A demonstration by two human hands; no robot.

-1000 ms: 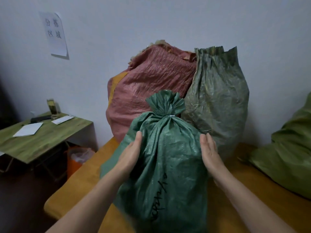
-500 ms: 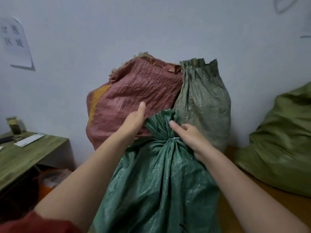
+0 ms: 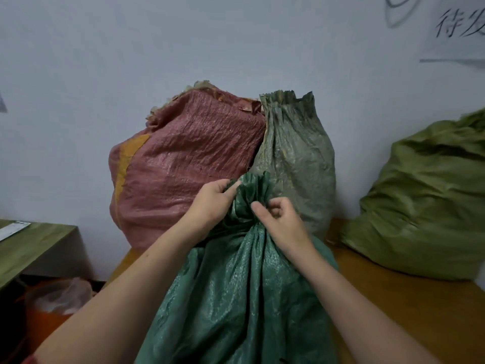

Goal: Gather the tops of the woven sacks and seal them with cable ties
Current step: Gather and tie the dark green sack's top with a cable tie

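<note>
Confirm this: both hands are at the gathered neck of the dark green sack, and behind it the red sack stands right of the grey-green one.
Wrong on one point. The head view shows the red sack standing left of the grey-green sack, not right. Both the left hand and right hand are indeed at the gathered neck of the dark green sack.

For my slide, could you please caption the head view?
Left hand and right hand hold the gathered neck of a dark green woven sack.
</note>
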